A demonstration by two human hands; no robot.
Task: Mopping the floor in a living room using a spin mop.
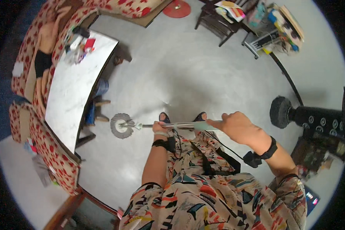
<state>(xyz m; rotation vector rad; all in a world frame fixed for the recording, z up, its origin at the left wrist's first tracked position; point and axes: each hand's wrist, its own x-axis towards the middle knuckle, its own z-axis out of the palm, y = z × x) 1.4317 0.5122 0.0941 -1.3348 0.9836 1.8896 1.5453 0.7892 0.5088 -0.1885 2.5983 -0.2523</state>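
A mop with a long pole (185, 125) lies across my view at about waist height. Its round grey fringed head (121, 126) is at the left end, over the pale floor. My left hand (160, 127) is closed around the metal part of the pole, towards the head. Further right, my right hand (238, 128) holds the pale green grip (201, 125), with a finger stretched along it. The end of the pole behind that hand is hidden. A black strap is on each wrist, and a dark cable hangs below the pole.
At left a table (72, 95) with a pale top carries a heap of small items. A person (44, 49) lies on the flowered sofa (26, 72) beyond it. A dark chair (218, 21) and a loaded trolley (264, 40) stand far right. A black padded stand (280, 112) is nearer.
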